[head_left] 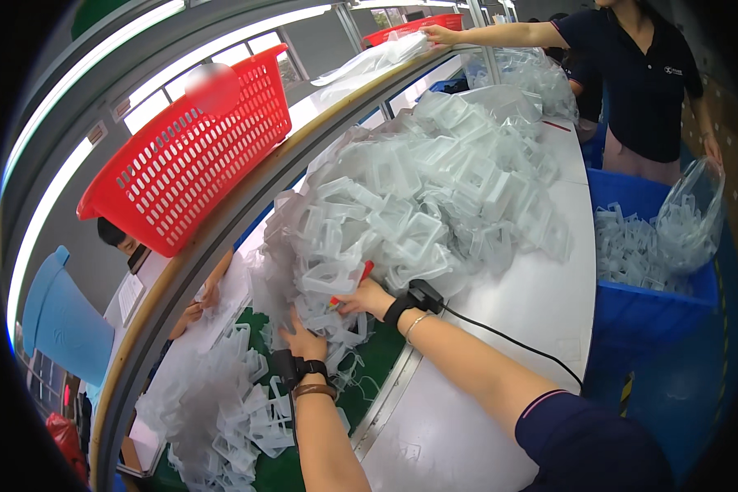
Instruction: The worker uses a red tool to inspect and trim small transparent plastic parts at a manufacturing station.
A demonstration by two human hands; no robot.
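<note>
My right hand (366,298) is closed around a small tool with a red handle (367,270), which has some yellow near its lower end; the kind of tool is hidden by my fingers. Just left of it and nearer to me, my left hand (305,342) grips a translucent plastic frame (324,316), its fingertips partly covered by the parts. Both hands work at the near edge of a large heap of translucent plastic frames (402,205). A second pile of cut-looking frames (258,418) lies on the green surface (377,361) beside my left forearm.
A red perforated basket (197,156) stands on the raised shelf rail (303,135) at left. A light blue bin (66,316) is beyond it. On the right, a blue crate (648,316) holds plastic parts, and a co-worker (644,82) holds a clear bag (693,217) there. A black cable (508,334) trails from my right wrist.
</note>
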